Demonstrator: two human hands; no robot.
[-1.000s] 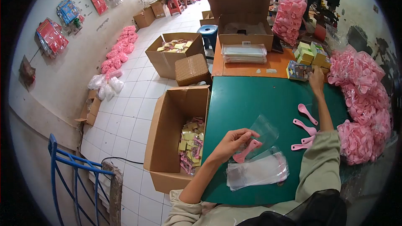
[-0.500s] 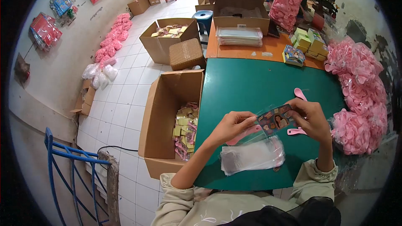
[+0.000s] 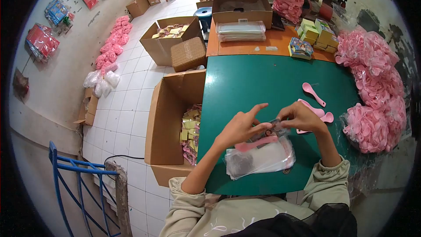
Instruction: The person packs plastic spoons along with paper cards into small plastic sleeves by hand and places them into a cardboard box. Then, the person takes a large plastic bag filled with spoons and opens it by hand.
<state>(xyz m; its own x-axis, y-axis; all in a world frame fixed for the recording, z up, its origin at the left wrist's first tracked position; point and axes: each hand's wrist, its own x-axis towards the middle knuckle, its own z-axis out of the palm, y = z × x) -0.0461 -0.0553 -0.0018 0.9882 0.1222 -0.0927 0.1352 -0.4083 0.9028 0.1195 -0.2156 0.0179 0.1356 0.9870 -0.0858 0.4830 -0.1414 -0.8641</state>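
"Green surface (image 3: pixel 250 79) before us, white-tiled floor (image 3: pixel 144 79) to our left: what do we have hold of?"

"Our right hand (image 3: pixel 302 117) is pinched nearly closed, fingertips at the edge of a small picture card (image 3: pixel 275 128). Our left hand (image 3: pixel 241 127) is partly spread, index finger raised, thumb by the card; how firmly its lower fingers grip, we cannot tell."

"And the pink spoon (image 3: pixel 258 142)?"

"Just below the card, over the stack of clear bags (image 3: pixel 269 159). Perhaps we keep the two close so they line up."

"Why are the loose spoons (image 3: pixel 308 87) out there?"

"Probably for easy reach, like the bulging spoon bags (image 3: pixel 368 127) at our right. Our open carton (image 3: pixel 175 96), with packets (image 3: pixel 190 134) inside, stands beside the surface, likely within arm's reach too."
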